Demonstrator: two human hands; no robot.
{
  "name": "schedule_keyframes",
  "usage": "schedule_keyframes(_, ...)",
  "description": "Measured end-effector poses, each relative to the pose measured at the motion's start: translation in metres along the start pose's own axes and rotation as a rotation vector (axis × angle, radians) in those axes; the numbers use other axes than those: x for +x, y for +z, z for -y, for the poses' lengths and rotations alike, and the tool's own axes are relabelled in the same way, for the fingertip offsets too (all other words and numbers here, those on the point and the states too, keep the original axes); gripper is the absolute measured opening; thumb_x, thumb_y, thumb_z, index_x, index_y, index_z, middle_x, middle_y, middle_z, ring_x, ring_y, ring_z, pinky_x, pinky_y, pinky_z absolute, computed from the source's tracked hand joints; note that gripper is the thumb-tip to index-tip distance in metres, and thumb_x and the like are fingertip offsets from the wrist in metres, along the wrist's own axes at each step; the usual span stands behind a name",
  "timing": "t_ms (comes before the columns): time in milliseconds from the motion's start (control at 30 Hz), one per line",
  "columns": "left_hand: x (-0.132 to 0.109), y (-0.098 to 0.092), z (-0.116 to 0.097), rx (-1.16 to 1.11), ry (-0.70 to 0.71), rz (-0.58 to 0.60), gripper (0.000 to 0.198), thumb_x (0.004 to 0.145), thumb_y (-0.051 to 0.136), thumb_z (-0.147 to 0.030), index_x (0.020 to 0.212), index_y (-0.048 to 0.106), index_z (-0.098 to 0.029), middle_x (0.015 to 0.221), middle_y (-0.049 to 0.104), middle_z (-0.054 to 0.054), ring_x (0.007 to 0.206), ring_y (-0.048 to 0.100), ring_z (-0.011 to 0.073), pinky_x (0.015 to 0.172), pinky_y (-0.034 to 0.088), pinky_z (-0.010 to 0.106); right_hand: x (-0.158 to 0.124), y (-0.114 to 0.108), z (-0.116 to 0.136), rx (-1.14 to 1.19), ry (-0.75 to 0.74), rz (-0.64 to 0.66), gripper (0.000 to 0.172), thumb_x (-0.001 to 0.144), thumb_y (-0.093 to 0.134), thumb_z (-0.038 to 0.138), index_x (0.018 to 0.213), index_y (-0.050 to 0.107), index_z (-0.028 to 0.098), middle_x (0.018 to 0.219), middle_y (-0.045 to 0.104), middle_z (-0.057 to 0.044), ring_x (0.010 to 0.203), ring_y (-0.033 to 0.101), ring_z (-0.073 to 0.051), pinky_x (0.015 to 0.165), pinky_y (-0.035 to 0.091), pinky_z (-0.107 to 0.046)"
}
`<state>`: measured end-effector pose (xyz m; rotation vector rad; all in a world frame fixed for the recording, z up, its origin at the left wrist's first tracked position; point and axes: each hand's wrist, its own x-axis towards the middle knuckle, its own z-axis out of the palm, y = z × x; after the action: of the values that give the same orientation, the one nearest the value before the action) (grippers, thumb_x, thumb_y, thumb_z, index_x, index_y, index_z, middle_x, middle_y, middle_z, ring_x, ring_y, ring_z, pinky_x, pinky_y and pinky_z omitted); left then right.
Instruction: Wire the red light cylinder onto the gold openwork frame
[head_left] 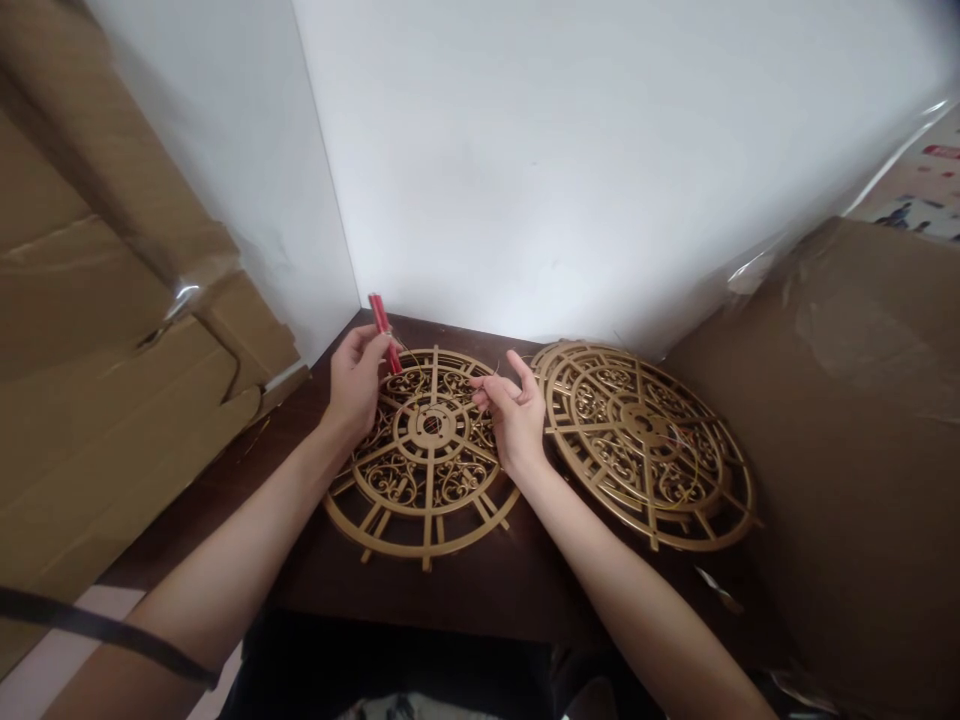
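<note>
Scrolled gold disc [429, 480]: at eleven o'clock my left hand [358, 375] grips a red rod [379, 314]; my right hand [519, 418], I can't tell.

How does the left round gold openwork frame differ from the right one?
The left round gold openwork frame is partly covered by the left hand and right hand; the right round gold openwork frame shows almost whole. The left frame looks nearly circular in this view, the right frame a wider, slanting oval. Both have straight spokes and curled scrollwork.
</note>
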<state>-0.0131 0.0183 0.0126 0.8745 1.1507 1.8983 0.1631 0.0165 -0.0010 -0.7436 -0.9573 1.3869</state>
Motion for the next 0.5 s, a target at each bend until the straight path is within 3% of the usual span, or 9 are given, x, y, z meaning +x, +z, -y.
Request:
schedule_keyframes(133,0.002,0.0,0.0,0.009,0.246,-0.129,0.016,0.073,0.059,-0.022,0.083,0.048,-0.018,0.074,0.057,-0.001,0.066,0.054,0.0095,0.061,0.045,0.021,0.003,0.0,0.001,-0.004,0.072,-0.001,0.054,0.07,0.066,0.025,0.12,0.049,0.014,0.079,0.071,-0.003,0.063,0.063,-0.012,0.056,0.048,-0.024)
schedule_keyframes(267,-0.001,0.003,-0.006,-0.135,0.337,-0.155,0.017,0.073,0.049,-0.012,0.082,0.039,-0.022,0.067,0.052,-0.004,0.063,0.053,0.0104,0.062,0.045,0.023,0.004,0.0,0.002,0.034,0.097,0.004,0.033,0.068,0.067,0.022,0.099,0.062,0.014,0.077,0.072,-0.005,0.064,0.065,-0.013,0.055,0.049,-0.024)
schedule_keyframes(400,-0.005,0.005,-0.016,-0.217,0.325,-0.093,0.021,0.071,0.048,-0.01,0.084,0.039,-0.024,0.06,0.046,-0.005,0.052,0.046,0.0097,0.051,0.038,0.022,0.004,0.0,0.001,0.072,0.067,0.017,0.021,0.068,0.069,0.022,0.088,0.066,0.015,0.075,0.07,-0.003,0.062,0.063,-0.011,0.054,0.048,-0.022)
schedule_keyframes(500,-0.01,0.007,-0.02,-0.207,0.298,0.014,0.012,0.076,0.051,-0.019,0.081,0.041,-0.024,0.054,0.04,-0.005,0.045,0.037,0.0087,0.044,0.029,0.021,0.004,-0.002,-0.001,0.028,0.015,0.005,0.018,0.07,0.068,0.027,0.084,0.066,0.016,0.076,0.069,-0.003,0.06,0.061,-0.011,0.053,0.047,-0.022)
